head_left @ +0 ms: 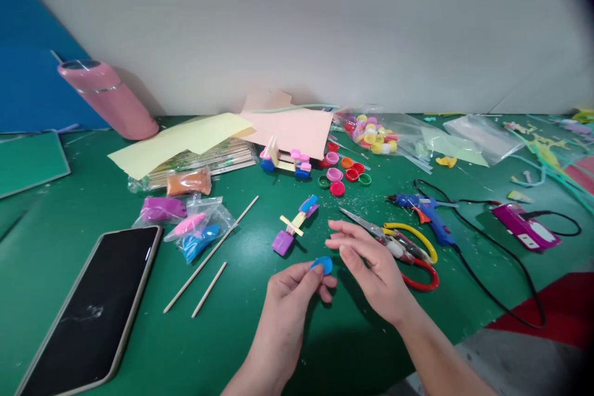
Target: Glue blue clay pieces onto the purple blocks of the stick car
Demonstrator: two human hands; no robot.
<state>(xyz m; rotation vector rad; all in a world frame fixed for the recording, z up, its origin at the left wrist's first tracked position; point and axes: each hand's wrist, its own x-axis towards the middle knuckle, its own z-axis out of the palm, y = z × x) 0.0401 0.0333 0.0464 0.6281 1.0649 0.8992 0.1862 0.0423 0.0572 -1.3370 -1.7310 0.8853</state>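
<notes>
My left hand (pixel 294 297) pinches a flattened round piece of blue modelling clay (pixel 323 265) between thumb and fingers. Just right of it, my right hand (pixel 371 263) is held open, fingers stretched out, touching nothing I can see. Beyond both hands lies a small craft-stick model (pixel 296 223) with purple and blue clay on its ends and a short stick across it. Farther back stands a second model (pixel 285 161) of wooden sticks with blue and pink clay. Scissors (pixel 403 247) with red and yellow handles lie behind my right hand.
A phone (pixel 93 315) and two thin wooden sticks (pixel 211 253) lie left, near bagged clay (pixel 199 235). Bottle caps (pixel 346 170) are scattered behind. At right are a blue glue gun (pixel 424 210), its black cord and a purple device (pixel 524 227). A pink bottle (pixel 111 99) leans at back left.
</notes>
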